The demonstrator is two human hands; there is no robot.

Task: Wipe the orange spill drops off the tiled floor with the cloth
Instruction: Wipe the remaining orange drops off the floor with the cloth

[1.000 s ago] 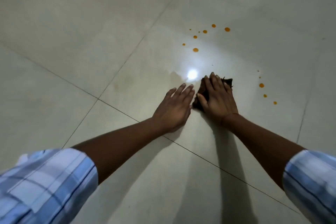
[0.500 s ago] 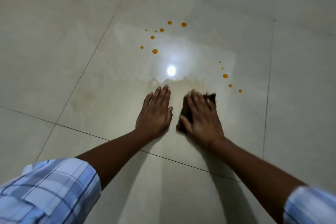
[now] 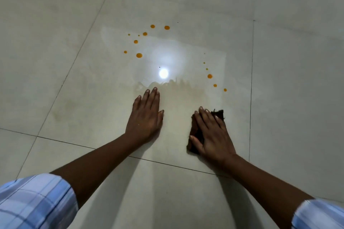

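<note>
Our right hand (image 3: 212,134) presses flat, fingers straight, on the dark cloth (image 3: 220,115). Our left hand (image 3: 146,115) rests beside it, flat on the tiled floor (image 3: 74,80), holding nothing. Beyond the left fingertips sits a cluster of orange drops (image 3: 139,55), and a second trail (image 3: 209,76) runs beyond the cloth, to the right.

Between hands: we had an open strip of tiled floor (image 3: 176,126) between left hand (image 3: 147,117) and right hand (image 3: 212,135).
Right drops (image 3: 209,76): we saw open floor leading up to them.
Far drops (image 3: 139,55): our left hand lay flat below them.
</note>
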